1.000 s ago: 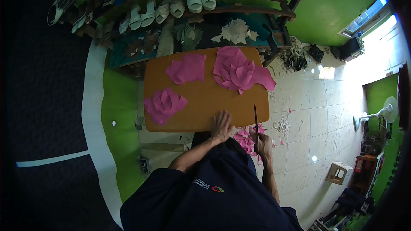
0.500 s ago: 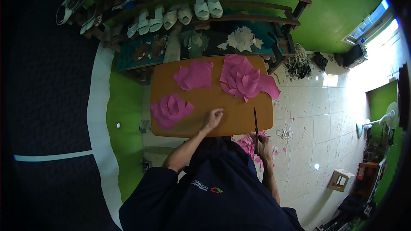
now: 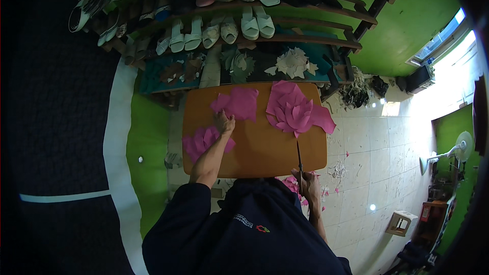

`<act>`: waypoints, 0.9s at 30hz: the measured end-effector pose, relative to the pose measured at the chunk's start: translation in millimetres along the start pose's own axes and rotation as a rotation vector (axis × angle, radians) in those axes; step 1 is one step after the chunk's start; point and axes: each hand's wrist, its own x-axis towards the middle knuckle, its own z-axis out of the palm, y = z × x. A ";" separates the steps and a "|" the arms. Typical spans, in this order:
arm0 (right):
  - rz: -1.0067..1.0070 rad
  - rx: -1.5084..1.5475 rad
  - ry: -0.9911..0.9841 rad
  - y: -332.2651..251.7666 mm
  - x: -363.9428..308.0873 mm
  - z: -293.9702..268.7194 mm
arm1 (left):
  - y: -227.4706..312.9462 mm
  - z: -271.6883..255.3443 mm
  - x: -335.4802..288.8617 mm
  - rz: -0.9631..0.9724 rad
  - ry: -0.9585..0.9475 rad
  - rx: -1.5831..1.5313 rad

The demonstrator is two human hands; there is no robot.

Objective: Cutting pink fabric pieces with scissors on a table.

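Observation:
My left hand (image 3: 224, 122) reaches over the left half of a brown table (image 3: 265, 158). Its fingertips are at the lower edge of a stack of pink sheet pieces (image 3: 242, 103), with thumb and fingers apart. My right hand (image 3: 309, 184), at the table's near right edge, is closed round a pair of scissors (image 3: 299, 157) whose dark blades point away from me. Beyond the blade tips lies a heap of pink petal-shaped pieces (image 3: 294, 114) on a pink sheet. Another pink petal cluster (image 3: 199, 142) lies at the left, partly hidden by my left forearm.
Behind the table stands a rack (image 3: 305, 35) with rows of shoes and sandals. On its lower level lie cream petal pieces (image 3: 293, 63) and grey-green ones (image 3: 238, 66). Pink scraps (image 3: 291, 183) and pale shreds (image 3: 337, 169) lie on the tiled floor. A white fan (image 3: 461, 147) stands far right.
My left hand has moved left and away from me, from the bare table middle to the pink stack. The scissors stay in my right hand. The whole view has shifted slightly.

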 end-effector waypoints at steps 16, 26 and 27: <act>0.074 -0.020 0.045 -42.2 -2.1 23.9 | -60.5 35.2 49.6 -0.111 -0.113 -0.151; -0.032 0.104 0.090 -29.8 6.7 44.3 | 25.7 -19.6 -5.9 -0.622 -0.080 -1.283; -0.066 0.108 0.095 -30.2 9.1 45.8 | 23.9 -23.9 -11.5 -0.624 -0.074 -1.283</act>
